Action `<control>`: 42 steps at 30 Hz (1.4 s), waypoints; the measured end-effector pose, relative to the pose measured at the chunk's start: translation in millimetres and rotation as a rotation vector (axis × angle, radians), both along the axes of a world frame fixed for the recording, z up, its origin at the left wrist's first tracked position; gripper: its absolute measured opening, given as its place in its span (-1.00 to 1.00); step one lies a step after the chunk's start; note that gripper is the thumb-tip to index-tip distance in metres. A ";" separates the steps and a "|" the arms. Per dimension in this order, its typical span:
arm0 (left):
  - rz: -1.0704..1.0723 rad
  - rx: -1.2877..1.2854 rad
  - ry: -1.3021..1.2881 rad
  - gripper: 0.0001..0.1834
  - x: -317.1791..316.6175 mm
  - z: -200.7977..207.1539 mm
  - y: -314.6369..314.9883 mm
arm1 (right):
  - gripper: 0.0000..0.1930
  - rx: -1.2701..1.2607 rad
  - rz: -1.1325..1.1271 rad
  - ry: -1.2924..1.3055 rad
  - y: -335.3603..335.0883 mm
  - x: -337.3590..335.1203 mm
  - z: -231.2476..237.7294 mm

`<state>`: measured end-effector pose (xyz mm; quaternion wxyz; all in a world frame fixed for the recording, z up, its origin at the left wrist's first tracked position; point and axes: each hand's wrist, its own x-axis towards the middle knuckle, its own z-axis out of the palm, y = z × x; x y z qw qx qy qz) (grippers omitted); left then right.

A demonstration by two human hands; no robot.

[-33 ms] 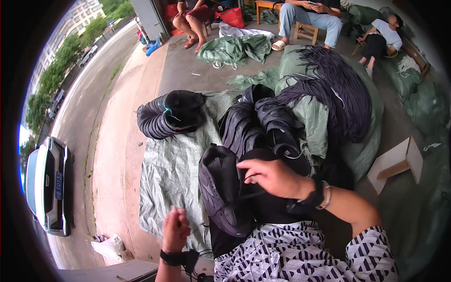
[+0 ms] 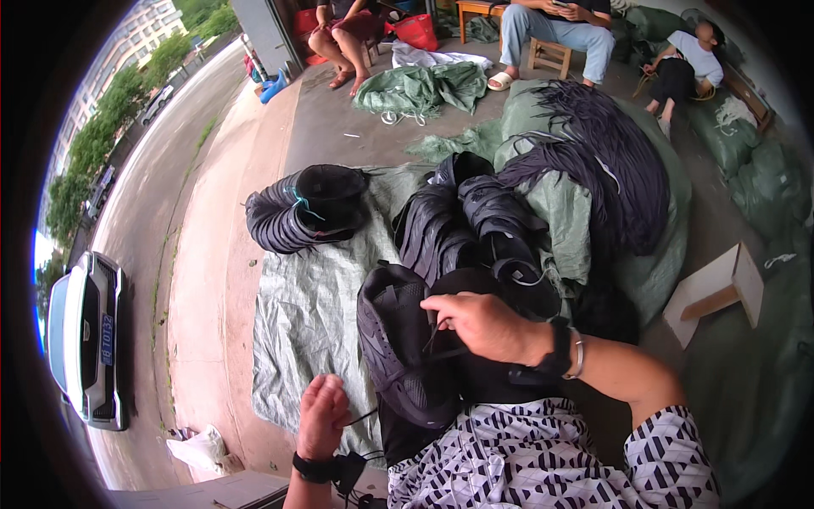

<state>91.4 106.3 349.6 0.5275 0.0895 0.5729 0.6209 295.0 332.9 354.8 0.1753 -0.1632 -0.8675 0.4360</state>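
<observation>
The dark shoe [image 2: 398,348] lies between the hands, over the person's lap and beside the right edge of the grey-green woven sheet [image 2: 314,314], toward its near end. The right hand [image 2: 487,327] is the nearer one, with its fingertips over the shoe's right side; whether they touch the collar or only hover there, I cannot tell. Thumb and finger are pinched together on a thin dark lace [image 2: 430,333]. The left hand [image 2: 322,416] is clear of the shoe, to the left of its near end and above the sheet's near part; its fingers are curled closed on another length of lace, which runs right toward the shoe.

The shoe's long axis runs away from the person, slanting a little, so its near end sits farther right. Its opening faces up at the far end, and the toe points back toward the patterned clothing [image 2: 526,458].
</observation>
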 end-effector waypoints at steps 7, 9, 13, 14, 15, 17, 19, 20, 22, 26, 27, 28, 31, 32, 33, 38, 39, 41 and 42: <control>-0.403 -0.040 0.290 -0.78 49.5 38.4 73.2 | -0.85 0.291 -0.088 0.115 -15.0 4.1 -18.2; -0.401 0.085 1.092 -0.77 57.2 32.6 94.6 | -0.87 0.386 -0.057 0.001 -17.5 12.0 -15.9; -0.566 -0.092 1.323 -0.80 60.7 24.9 115.0 | -0.94 0.311 -0.023 -0.191 -30.1 24.0 -14.9; -0.573 -0.098 1.316 -0.80 60.5 24.4 117.9 | -0.91 0.271 0.019 -0.363 -32.7 27.1 -15.7; -0.684 -0.161 1.416 -0.81 60.8 23.7 120.2 | -0.86 0.229 0.037 -0.350 -38.2 28.4 -17.3; -0.871 -0.212 1.523 -0.80 58.3 24.6 125.2 | -0.87 0.165 -0.026 -0.255 -43.5 30.4 -20.5; -0.969 -0.216 1.486 -0.80 52.8 27.5 127.9 | -0.89 0.085 -0.128 -0.214 -45.2 28.3 -24.4; -1.072 -0.204 1.446 -0.80 50.2 28.8 128.4 | -0.89 0.078 -0.103 -0.177 -46.7 25.7 -26.3; -1.096 -0.234 1.449 -0.81 47.4 29.4 132.7 | -0.86 0.093 -0.134 -0.075 -49.2 18.3 -29.6; -1.212 -0.214 1.447 -0.83 40.6 26.3 136.3 | -0.87 0.090 -0.120 -0.173 -50.6 11.3 -35.1; -1.217 -0.169 1.435 -0.83 38.5 24.9 135.8 | -0.87 0.096 -0.116 -0.148 -50.9 10.7 -36.2; -1.221 -0.193 1.429 -0.83 36.6 23.8 135.6 | -0.87 0.098 -0.112 -0.111 -50.8 10.7 -37.0; -1.159 -0.100 1.382 -0.82 32.9 22.5 134.2 | -0.87 0.069 -0.107 -0.060 -50.7 11.7 -37.5; -1.143 -0.114 1.361 -0.82 33.2 22.5 133.2 | -0.87 0.039 -0.107 -0.067 -50.9 11.8 -37.1; -1.127 -0.126 1.343 -0.83 34.1 23.0 132.4 | -0.87 0.043 -0.107 -0.045 -51.1 11.7 -36.3; -1.093 -0.279 1.448 -0.81 49.0 25.6 125.0 | -0.85 0.030 -0.116 -0.282 -54.3 10.0 -26.1; -1.074 -0.297 1.478 -0.80 50.2 26.6 123.7 | -0.83 -0.038 -0.122 -0.302 -55.3 9.5 -23.3; -1.059 -0.304 1.491 -0.80 50.5 28.8 123.5 | -0.82 -0.317 -0.119 -0.307 -55.6 9.5 -17.7; -1.070 -0.299 1.465 -0.80 49.6 30.3 123.3 | -0.79 -0.610 -0.110 -0.376 -55.9 9.6 -15.3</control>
